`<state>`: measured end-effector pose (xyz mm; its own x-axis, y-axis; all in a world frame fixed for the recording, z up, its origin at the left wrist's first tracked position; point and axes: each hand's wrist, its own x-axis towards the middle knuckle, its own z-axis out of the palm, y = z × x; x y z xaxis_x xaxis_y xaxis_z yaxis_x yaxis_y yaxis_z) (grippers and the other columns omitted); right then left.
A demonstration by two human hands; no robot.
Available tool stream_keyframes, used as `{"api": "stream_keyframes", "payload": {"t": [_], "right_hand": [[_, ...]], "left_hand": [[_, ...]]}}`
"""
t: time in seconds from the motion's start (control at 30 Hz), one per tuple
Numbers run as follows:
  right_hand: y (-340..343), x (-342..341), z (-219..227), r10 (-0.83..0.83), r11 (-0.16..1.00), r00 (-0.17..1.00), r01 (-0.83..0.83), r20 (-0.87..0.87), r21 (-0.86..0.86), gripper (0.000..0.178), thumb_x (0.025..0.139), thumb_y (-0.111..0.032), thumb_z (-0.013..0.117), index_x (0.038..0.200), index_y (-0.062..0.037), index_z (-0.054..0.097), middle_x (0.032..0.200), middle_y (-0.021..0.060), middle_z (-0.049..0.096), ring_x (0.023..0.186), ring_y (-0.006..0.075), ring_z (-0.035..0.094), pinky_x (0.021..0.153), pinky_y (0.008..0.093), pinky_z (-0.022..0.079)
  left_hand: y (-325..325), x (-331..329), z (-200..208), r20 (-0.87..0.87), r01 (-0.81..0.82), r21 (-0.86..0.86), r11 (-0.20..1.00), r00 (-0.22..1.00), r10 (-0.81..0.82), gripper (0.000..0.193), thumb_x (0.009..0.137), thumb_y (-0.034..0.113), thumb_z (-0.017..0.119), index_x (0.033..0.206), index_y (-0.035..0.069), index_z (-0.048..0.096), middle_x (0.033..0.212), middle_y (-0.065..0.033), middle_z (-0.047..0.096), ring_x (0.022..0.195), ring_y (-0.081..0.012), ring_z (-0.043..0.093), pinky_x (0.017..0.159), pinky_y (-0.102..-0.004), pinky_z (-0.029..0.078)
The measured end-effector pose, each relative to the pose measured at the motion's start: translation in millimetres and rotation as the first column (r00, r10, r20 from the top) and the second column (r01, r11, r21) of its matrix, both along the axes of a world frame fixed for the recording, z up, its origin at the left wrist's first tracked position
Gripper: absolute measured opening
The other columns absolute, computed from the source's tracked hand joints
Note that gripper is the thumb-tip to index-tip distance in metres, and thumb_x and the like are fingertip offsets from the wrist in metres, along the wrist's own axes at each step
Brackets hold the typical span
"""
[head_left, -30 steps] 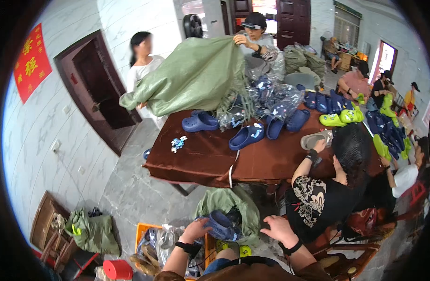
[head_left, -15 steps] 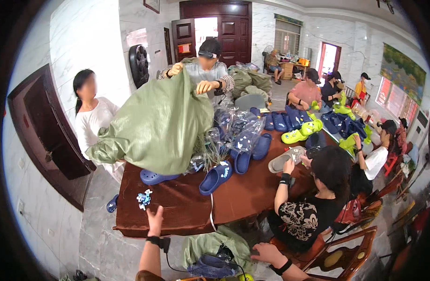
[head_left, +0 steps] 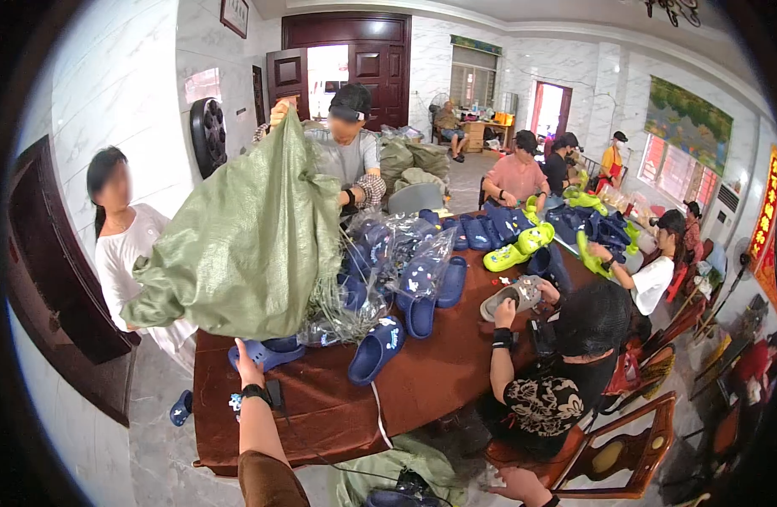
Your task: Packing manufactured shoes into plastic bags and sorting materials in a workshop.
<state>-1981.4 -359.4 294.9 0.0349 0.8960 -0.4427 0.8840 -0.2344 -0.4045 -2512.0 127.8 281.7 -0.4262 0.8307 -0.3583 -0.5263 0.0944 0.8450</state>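
Observation:
My left hand (head_left: 250, 365) reaches over the table's near left part, fingers stretched out against a navy clog (head_left: 279, 352) lying beneath the edge of a large green woven sack (head_left: 245, 245). Whether the fingers grip the clog is hard to see. Behind my left wrist a small blue-and-white charm cluster (head_left: 235, 404) is partly covered. At the lower edge, right of centre, is my right hand (head_left: 524, 486), blurred, with crumpled clear plastic (head_left: 487, 477) at its fingertips. Another navy clog (head_left: 377, 351) with white charms rests near the table's front edge.
Across the brown-covered table (head_left: 431, 372) a co-worker (head_left: 350, 127) lifts the sack. Bagged navy clogs (head_left: 397, 253) and lime clogs (head_left: 519, 247) crowd the middle. At right a seated person (head_left: 574, 372) handles a grey clog (head_left: 511, 297). Below lies another green sack (head_left: 388, 469).
My left hand has moved forward from beside the charm cluster to the navy clog. My right hand has shifted right and down. The co-worker's sack is raised more upright.

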Motion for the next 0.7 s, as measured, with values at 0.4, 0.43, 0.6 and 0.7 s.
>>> {"api": "stream_keyframes", "payload": {"t": [0.4,0.43,0.6,0.7], "right_hand": [[15.8,-20.9,-15.0,0.079,0.997,0.997,-0.078,0.026,-0.029,0.051,0.080,-0.052,0.065,0.106,-0.0074,0.067,0.099,0.0164,0.068,0.092,0.0347,0.065,0.079,0.0437,0.052],[18.4,-19.7,-19.5,0.088,0.995,0.996,-0.087,0.017,-0.039,0.051,0.080,-0.052,0.065,0.106,-0.0074,0.067,0.099,0.0164,0.068,0.092,0.0347,0.065,0.079,0.0437,0.052],[28.0,-14.4,-22.4,0.044,0.999,0.999,-0.044,0.027,0.023,0.049,0.078,-0.050,0.068,0.104,-0.0085,0.067,0.096,0.0142,0.068,0.091,0.0328,0.065,0.078,0.0444,0.052],[44.6,-40.6,-33.9,0.130,0.989,0.991,-0.130,-0.005,0.067,0.046,0.078,-0.047,0.069,0.104,-0.0093,0.066,0.098,0.0135,0.067,0.094,0.0315,0.064,0.078,0.0443,0.052]], "left_hand": [[48.7,-46.2,104.6,-0.200,-0.199,0.523,0.829,0.917,0.346,0.030,0.090,0.035,0.068,0.092,0.006,0.059,0.065,0.0049,0.047,0.053,-0.0122,0.038,0.053,-0.0280,0.035],[46.1,-56.7,124.6,-0.345,-0.184,0.574,0.798,0.829,0.440,0.031,0.090,0.033,0.068,0.082,0.004,0.061,0.060,0.0058,0.044,0.049,-0.0122,0.035,0.051,-0.0288,0.034],[30.1,-4.6,242.7,-0.640,0.033,0.691,0.722,0.494,0.589,0.041,0.090,0.028,0.066,0.067,-0.003,0.052,0.061,-0.0025,0.049,0.060,-0.0118,0.038,0.054,-0.0328,0.035],[43.1,-44.5,280.8,-0.826,0.113,0.356,0.928,0.502,0.256,0.045,0.086,0.035,0.070,0.070,-0.004,0.055,0.066,-0.0102,0.057,0.064,-0.0170,0.049,0.062,-0.0363,0.041]]}}
